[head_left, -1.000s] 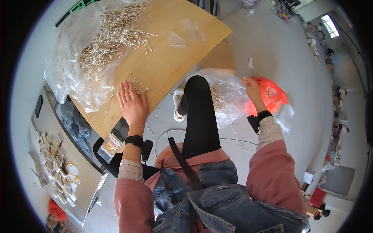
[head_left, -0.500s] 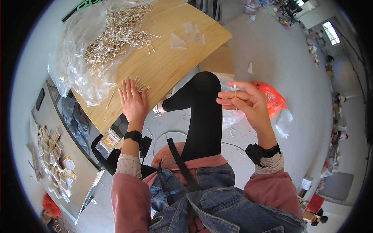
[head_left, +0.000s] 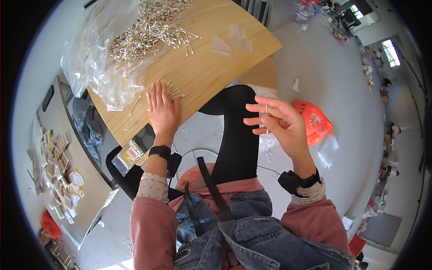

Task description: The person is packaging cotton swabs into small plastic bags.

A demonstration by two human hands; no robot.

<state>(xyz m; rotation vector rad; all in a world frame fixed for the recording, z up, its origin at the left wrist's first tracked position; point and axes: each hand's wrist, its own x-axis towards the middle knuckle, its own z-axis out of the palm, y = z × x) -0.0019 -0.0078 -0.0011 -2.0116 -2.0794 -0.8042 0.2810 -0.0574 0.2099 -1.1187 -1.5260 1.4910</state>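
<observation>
In the head view, I am seeing the bare left hand [head_left: 164, 110] at the centre-left of the frame, lying flat with its fingers extended and close together. It is resting on a pale wooden tabletop [head_left: 198, 72], just beside a small cluster of thin white-tipped cotton swabs [head_left: 175, 92]; whatever may be lying beneath the palm I cannot tell. Right of centre, I am observing the bare right hand [head_left: 284, 123], which is holding a single white-tipped cotton swab [head_left: 266, 110] between thumb and fingers, its other fingers spreading apart.

In the upper left, a large heap of loose swabs [head_left: 153, 33] is lying on the tabletop against a crumpled clear plastic bag [head_left: 96, 74]. Flat transparent plastic pieces [head_left: 221, 46] are lying toward the upper centre. Near the table's lower edge, I am noting a clear packet filled with swabs [head_left: 129, 155]. At the far left, many small flat packets [head_left: 57, 168] are lying piled on a grey table [head_left: 87, 180]. Behind the right hand, a bright red plastic bag [head_left: 316, 123] is sitting on the grey floor [head_left: 346, 90].
</observation>
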